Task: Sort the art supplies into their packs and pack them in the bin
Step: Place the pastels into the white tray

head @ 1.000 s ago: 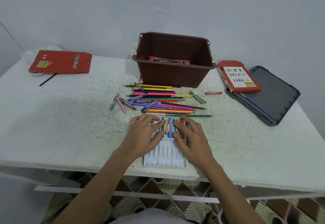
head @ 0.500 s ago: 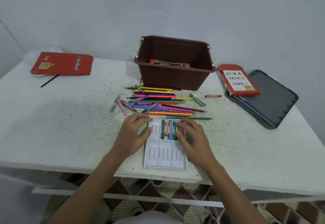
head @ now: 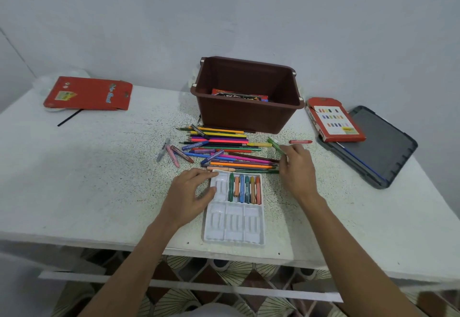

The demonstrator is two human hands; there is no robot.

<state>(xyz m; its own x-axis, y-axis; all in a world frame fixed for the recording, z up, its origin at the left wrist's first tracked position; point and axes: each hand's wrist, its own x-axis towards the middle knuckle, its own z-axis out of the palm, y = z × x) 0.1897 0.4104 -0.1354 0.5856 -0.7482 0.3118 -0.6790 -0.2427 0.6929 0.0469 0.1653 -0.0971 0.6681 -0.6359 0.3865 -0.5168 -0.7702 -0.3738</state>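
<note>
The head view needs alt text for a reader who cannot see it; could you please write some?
A person's left hand steadies a white crayon tray while the right hand reaches a green crayon beside a pile of pencils, before a brown bin.

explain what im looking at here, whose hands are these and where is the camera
There is no machine here. The camera sits on a person's head and looks forward and down, so the two arms coming in from the bottom are that person's own.

The left hand rests on the edge of a white tray, steadying it. A few crayons lie in the tray's far slots; the near slots are bare.

The right hand reaches toward a green crayon at the edge of a loose pile of pencils. Whether it already grips the crayon is hard to tell.

Behind the pile stands a brown bin with a pack already inside. A red pack lies far left, another red box far right on a dark lid. All of it sits on a white table.
</note>
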